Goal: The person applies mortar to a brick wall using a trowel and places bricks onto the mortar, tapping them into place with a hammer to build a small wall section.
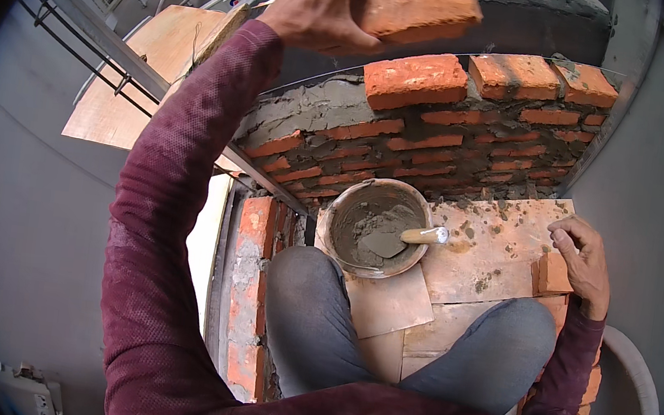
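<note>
The left hand [323, 6] grips a brick [427, 5], held up at the far side, past the wall [438, 150]. Its long axis seems to run left to right, though the far part is cut off from view. Bare mortar [302, 111] on the wall lies near and left of the brick; of the 2 hands, the left is nearer to it. Right of that mortar sits an end brick [416, 78]. The right hand [587, 260], fingers loosely curled with nothing visible in them, is beside a stack [556, 274]; I cannot tell whether they touch. A bucket [345, 217] holding a trowel [423, 234] stands on the wall's near side.
</note>
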{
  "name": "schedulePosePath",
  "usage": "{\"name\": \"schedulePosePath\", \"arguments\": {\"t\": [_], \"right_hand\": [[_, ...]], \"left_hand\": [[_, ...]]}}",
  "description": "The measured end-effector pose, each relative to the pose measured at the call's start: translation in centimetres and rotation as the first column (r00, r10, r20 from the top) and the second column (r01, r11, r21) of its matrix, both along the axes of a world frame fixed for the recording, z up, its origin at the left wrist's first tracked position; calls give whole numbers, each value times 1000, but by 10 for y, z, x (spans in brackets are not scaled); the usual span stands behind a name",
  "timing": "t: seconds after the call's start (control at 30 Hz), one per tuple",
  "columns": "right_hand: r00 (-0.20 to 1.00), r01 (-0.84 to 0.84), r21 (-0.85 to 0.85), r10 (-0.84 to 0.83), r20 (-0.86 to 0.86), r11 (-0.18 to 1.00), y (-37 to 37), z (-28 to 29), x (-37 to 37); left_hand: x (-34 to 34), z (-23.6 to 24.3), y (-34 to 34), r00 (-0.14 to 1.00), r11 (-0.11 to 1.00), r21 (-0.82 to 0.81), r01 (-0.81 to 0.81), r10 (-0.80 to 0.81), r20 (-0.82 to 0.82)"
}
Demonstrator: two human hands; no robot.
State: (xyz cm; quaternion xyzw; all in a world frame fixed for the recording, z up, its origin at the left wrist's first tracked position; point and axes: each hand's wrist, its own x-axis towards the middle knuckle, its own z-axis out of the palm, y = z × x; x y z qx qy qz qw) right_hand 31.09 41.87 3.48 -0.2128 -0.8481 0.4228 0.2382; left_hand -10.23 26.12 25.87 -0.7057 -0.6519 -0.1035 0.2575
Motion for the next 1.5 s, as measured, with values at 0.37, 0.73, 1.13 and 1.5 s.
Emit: {"name": "schedulePosePath", "arguments": {"t": [0.37, 0.73, 1.13, 1.5], "right_hand": [[949, -307, 267, 275, 151, 913, -37, 50, -74], [876, -413, 127, 355, 327, 902, -25, -5, -97], [794, -441, 41, 369, 483, 896, 3, -47, -116], [696, -557, -27, 484, 530, 830, 0, -72, -139]], "left_hand": [[-152, -53, -60, 931, 916, -185, -356, 331, -150], [-175, -84, -56, 923, 733, -604, -313, 384, -12], [-187, -97, -35, 845, 614, -780, -121, 476, 243], [-183, -115, -46, 904, 605, -774, -187, 414, 106]]}}
